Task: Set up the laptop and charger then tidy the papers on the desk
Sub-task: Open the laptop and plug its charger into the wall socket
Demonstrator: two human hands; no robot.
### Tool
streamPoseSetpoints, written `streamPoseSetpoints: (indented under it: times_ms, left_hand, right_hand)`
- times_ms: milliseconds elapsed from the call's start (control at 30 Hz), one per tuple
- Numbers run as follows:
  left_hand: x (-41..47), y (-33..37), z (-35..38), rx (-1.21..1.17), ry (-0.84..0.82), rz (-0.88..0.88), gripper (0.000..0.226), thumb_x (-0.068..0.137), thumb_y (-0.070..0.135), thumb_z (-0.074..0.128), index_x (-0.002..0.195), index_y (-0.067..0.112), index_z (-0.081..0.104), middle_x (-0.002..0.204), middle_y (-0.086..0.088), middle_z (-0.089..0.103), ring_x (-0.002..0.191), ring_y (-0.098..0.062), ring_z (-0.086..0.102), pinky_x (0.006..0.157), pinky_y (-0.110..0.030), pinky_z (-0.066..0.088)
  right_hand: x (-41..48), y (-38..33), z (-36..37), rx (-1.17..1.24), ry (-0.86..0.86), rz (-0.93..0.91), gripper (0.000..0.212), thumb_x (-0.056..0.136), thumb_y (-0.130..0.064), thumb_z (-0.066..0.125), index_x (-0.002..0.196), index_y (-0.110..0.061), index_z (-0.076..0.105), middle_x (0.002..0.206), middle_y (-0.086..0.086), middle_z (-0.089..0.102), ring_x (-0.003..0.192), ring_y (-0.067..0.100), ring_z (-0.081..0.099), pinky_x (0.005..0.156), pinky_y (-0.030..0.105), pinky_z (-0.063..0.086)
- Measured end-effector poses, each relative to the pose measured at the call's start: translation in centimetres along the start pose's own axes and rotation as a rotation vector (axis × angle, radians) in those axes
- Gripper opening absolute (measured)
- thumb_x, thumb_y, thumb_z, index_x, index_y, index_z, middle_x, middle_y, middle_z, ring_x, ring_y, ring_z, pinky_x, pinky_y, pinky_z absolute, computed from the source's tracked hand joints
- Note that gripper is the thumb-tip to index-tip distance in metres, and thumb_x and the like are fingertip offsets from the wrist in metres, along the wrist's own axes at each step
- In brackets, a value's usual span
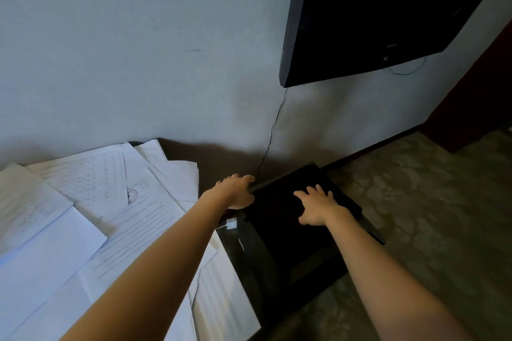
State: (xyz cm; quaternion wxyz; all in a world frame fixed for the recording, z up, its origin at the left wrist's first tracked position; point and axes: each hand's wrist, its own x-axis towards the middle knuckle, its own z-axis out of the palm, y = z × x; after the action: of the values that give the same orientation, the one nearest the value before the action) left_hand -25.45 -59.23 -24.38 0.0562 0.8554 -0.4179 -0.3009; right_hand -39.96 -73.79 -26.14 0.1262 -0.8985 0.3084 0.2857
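Black laptop (pixel 277 203) under flat, spread right grip (pixel 315 207), left grip (pixel 235 191) curled round its left edge, writing on papers (pixel 116 202) unreadable

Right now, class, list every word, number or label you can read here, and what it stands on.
None can be read.
papers: printed lines and a table, too blurred to read.
wall screen: small mark near its lower edge, too small to read.
laptop: no text visible.
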Motion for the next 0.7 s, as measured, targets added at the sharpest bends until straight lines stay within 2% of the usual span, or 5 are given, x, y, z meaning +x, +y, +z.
streamPoseSetpoints:
  times_ms: [200, 433, 600, 700]
  left_hand:
    - [4.2, -0.7, 0.6, -0.159, -0.011, -0.130, 0.061, 0.092, 0.026, 0.050, 0.148, 0.023, 0.024, 0.150, -0.012, 0.028, 0.135, -0.034, 0.033, 0.111, -0.045, 0.031]
    - [10.4, 1.5, 3.2, -0.259, 0.012, -0.307, 0.059, 0.094, 0.026, 0.047, 0.148, 0.022, 0.022, 0.151, -0.012, 0.026, 0.136, -0.034, 0.031, 0.113, -0.045, 0.027]
    - [14.4, 3.0, 7.7, -0.305, -0.025, -0.384, 0.061, 0.094, 0.024, 0.049, 0.148, 0.022, 0.022, 0.152, -0.011, 0.024, 0.135, -0.032, 0.032, 0.112, -0.045, 0.030]
    - [15.9, 2.6, 10.0, -0.320, -0.061, -0.439, 0.062, 0.093, 0.026, 0.049, 0.149, 0.023, 0.021, 0.152, -0.011, 0.023, 0.135, -0.032, 0.034, 0.111, -0.044, 0.032]
  right_hand:
    - [6.1, 3.5, -0.2, -0.083, -0.127, -0.024, 0.080, 0.089, -0.013, 0.058, 0.151, -0.026, 0.009, 0.158, 0.012, 0.000, 0.144, 0.037, -0.009, 0.117, 0.051, 0.003]
    - [13.7, 5.3, -1.7, -0.140, -0.188, -0.299, 0.086, 0.084, -0.013, 0.061, 0.151, -0.025, 0.008, 0.158, 0.009, 0.001, 0.145, 0.031, -0.008, 0.117, 0.047, 0.001]
    - [17.8, 7.6, 2.7, -0.195, -0.245, -0.383, 0.098, 0.079, -0.007, 0.065, 0.151, -0.029, 0.002, 0.158, 0.008, -0.004, 0.145, 0.029, -0.012, 0.117, 0.046, -0.002]
    - [20.4, 8.7, 5.1, -0.244, -0.213, -0.382, 0.095, 0.082, -0.005, 0.061, 0.151, -0.027, 0.000, 0.158, 0.009, -0.002, 0.145, 0.030, -0.011, 0.117, 0.047, -0.002]
